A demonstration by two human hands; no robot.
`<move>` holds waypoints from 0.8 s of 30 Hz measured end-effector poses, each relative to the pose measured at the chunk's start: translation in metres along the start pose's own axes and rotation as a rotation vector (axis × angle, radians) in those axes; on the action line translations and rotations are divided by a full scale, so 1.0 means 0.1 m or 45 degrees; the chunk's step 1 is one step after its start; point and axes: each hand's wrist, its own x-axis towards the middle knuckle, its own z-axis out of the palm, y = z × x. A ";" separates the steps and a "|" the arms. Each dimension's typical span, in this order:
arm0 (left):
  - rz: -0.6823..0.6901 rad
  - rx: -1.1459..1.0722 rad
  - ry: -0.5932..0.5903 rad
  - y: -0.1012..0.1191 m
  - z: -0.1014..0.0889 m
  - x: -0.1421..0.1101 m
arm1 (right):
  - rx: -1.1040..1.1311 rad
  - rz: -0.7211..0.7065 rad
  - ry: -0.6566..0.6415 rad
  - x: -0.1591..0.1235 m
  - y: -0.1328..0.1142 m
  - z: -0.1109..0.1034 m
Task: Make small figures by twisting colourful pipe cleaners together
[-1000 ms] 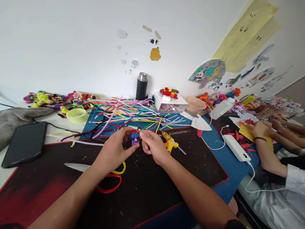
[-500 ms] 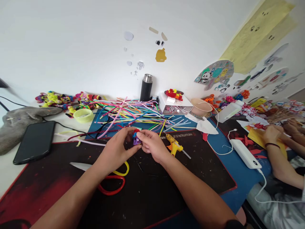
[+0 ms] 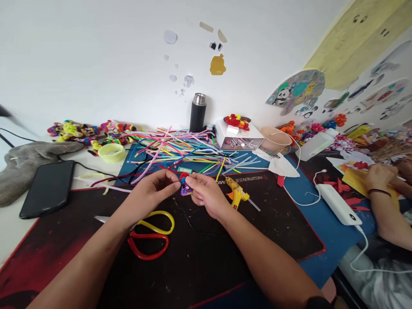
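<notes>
A small fuzzy figure, red on top, blue in the middle and purple below, is pinched between the thumb and fingers of my right hand. It looks made of pipe cleaners. At its left edge, the thumb and index finger of my left hand are closed together; what lies between them is too small to make out. Scissors with one red and one yellow handle lie under my left wrist, their blades partly hidden. To the right of my right hand, a yellow glue gun rests on the black mat.
Loose pipe cleaners are heaped behind my hands, with a black thermos and a white box beyond. A phone and tape roll are left. A white power bank lies right, near another person's hand.
My left hand has drawn back slightly to the left, its thumb no longer under the figure. My right hand still holds the figure. The view has tilted slightly, and more of the scissor handles shows.
</notes>
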 end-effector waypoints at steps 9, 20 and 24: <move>-0.060 0.043 -0.049 0.03 -0.01 0.00 | -0.017 0.014 0.001 -0.01 0.02 0.02; -0.151 -0.058 -0.077 -0.05 -0.02 0.02 | -0.028 0.023 -0.002 -0.02 0.04 0.02; -0.220 -0.157 -0.101 -0.07 -0.03 0.02 | -0.026 0.029 -0.009 -0.02 0.04 0.03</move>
